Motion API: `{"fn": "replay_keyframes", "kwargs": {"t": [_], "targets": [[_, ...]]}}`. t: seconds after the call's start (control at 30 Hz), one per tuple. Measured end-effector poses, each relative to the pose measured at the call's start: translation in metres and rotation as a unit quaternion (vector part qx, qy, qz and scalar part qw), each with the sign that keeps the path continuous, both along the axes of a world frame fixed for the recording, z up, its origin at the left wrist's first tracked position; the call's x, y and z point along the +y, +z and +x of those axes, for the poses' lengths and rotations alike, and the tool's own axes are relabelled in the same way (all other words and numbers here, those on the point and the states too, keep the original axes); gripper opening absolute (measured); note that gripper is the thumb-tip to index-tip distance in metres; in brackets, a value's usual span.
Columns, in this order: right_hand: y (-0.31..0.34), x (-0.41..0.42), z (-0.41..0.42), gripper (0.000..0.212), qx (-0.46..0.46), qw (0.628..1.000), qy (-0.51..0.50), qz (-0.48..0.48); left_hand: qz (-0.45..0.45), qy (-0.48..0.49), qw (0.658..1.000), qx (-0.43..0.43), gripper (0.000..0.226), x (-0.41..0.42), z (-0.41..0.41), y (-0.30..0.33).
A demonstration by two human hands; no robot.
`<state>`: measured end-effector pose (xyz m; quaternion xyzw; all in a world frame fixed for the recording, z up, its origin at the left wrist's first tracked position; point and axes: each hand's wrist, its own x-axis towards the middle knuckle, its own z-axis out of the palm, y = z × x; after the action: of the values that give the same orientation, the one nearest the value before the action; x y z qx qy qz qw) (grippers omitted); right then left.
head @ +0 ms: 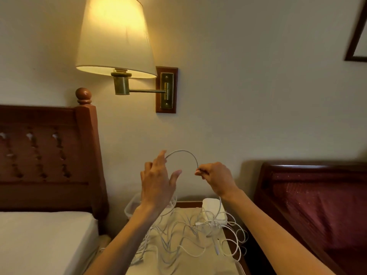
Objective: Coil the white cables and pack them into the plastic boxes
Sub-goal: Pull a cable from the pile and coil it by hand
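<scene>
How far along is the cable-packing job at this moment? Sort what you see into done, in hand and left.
Done: nothing clearly packed; the clear plastic box is mostly hidden behind the left forearm. In hand: the right hand pinches one white cable, arched over to the open left hand, apparently a first loop. Left: the tangled cables spread over the bedside table.

White cable [183,153] arched, others [178,235] tangled

lit wall lamp [115,36] above a wooden headboard [47,155]; dark red armchair [317,205] at right.
</scene>
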<state>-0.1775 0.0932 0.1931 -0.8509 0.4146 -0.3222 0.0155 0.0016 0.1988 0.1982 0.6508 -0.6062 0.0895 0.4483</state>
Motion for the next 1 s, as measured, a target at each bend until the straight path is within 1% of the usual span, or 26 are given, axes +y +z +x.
{"fn": "replay_keyframes", "kwargs": {"t": [0.03, 0.07, 0.1, 0.13, 0.17, 0.2, 0.23, 0.3, 0.37, 0.4, 0.43, 0.47, 0.5, 0.53, 0.57, 0.6, 0.63, 0.67, 0.7, 0.73, 0.77, 0.83, 0.93, 1.0], "targets": [[0.000, -0.001, -0.003, 0.018, -0.012, 1.000, 0.003, 0.007, -0.008, -0.013, 1.000, -0.019, 0.047, -0.004, 0.005, 0.001], [-0.001, -0.002, -0.006, 0.017, -0.036, 0.999, 0.012, 0.023, -0.019, -0.050, 0.998, -0.041, 0.034, -0.007, 0.011, 0.000], [-0.001, -0.004, -0.010, 0.016, -0.069, 0.996, 0.023, 0.046, -0.029, -0.096, 0.993, -0.055, 0.026, -0.010, 0.017, -0.001], [-0.001, -0.006, -0.014, 0.014, -0.102, 0.992, 0.034, 0.071, -0.043, -0.130, 0.989, -0.053, 0.020, -0.012, 0.025, -0.003], [-0.003, -0.009, -0.018, 0.013, -0.125, 0.987, 0.038, 0.092, -0.062, -0.137, 0.988, -0.039, 0.015, -0.012, 0.033, -0.003], [-0.008, -0.011, -0.024, 0.012, -0.128, 0.985, 0.034, 0.108, -0.091, -0.119, 0.988, -0.018, 0.016, -0.012, 0.042, -0.001], [-0.015, -0.012, -0.030, 0.012, -0.112, 0.985, 0.022, 0.127, -0.123, -0.095, 0.988, 0.014, 0.017, -0.009, 0.051, 0.002], [-0.039, -0.010, -0.041, 0.016, -0.061, 0.980, 0.003, 0.188, -0.172, -0.062, 0.980, 0.080, 0.015, 0.001, 0.068, 0.009], [-0.063, -0.006, -0.049, 0.017, -0.041, 0.969, -0.011, 0.245, -0.168, -0.038, 0.980, 0.095, 0.016, 0.006, 0.081, 0.006], [-0.071, -0.004, -0.049, 0.016, -0.059, 0.964, -0.013, 0.259, -0.122, -0.017, 0.989, 0.083, 0.015, 0.007, 0.088, 0.002], [-0.074, -0.001, -0.047, 0.015, -0.097, 0.959, -0.015, 0.264, -0.032, 0.014, 0.997, 0.063, 0.017, 0.007, 0.093, -0.004], [-0.074, 0.000, -0.044, 0.014, -0.149, 0.952, -0.021, 0.266, 0.099, 0.064, 0.992, 0.035, 0.021, 0.008, 0.096, -0.010], [-0.072, 0.001, -0.040, 0.013, -0.207, 0.940, -0.032, 0.269, 0.213, 0.123, 0.969, -0.015, 0.026, 0.012, 0.096, -0.016], [-0.069, 0.003, -0.037, 0.012, -0.266, 0.921, -0.043, 0.282, 0.277, 0.172, 0.943, -0.062, 0.030, 0.018, 0.091, -0.019], [-0.066, 0.005, -0.033, 0.011, -0.317, 0.897, -0.047, 0.305, 0.256, 0.184, 0.944, -0.098, 0.032, 0.023, 0.084, -0.025], [-0.063, 0.006, -0.029, 0.011, -0.355, 0.873, -0.042, 0.333, 0.168, 0.158, 0.966, -0.113, 0.029, 0.027, 0.071, -0.032], [-0.060, 0.008, -0.026, 0.011, -0.379, 0.853, -0.032, 0.358, 0.082, 0.082, 0.988, -0.098, 0.023, 0.033, 0.054, -0.038], [-0.056, 0.010, -0.022, 0.011, -0.394, 0.838, -0.024, 0.376, 0.047, -0.019, 0.996, -0.073, 0.016, 0.039, 0.033, -0.042], [-0.053, 0.013, -0.019, 0.010, -0.405, 0.827, -0.018, 0.389, 0.051, -0.116, 0.991, -0.037, 0.013, 0.040, 0.015, -0.046], [-0.051, 0.016, -0.015, 0.011, -0.411, 0.819, -0.012, 0.400, 0.080, -0.177, 0.981, -0.005, 0.013, 0.037, -0.001, -0.054], [-0.049, 0.018, -0.011, 0.012, -0.414, 0.814, -0.006, 0.408, 0.113, -0.204, 0.972, 0.015, 0.015, 0.030, -0.013, -0.065], [-0.045, 0.024, -0.006, 0.013, -0.411, 0.813, 0.004, 0.413, 0.139, -0.201, 0.969, 0.046, 0.023, 0.012, -0.025, -0.089], [-0.037, 0.030, -0.006, 0.013, -0.396, 0.828, 0.016, 0.396, 0.180, -0.186, 0.963, 0.073, 0.040, 0.003, -0.040, -0.114], [-0.032, 0.032, -0.007, 0.015, -0.384, 0.841, 0.018, 0.382, 0.200, -0.177, 0.957, 0.109, 0.049, 0.005, -0.052, -0.122]]}}
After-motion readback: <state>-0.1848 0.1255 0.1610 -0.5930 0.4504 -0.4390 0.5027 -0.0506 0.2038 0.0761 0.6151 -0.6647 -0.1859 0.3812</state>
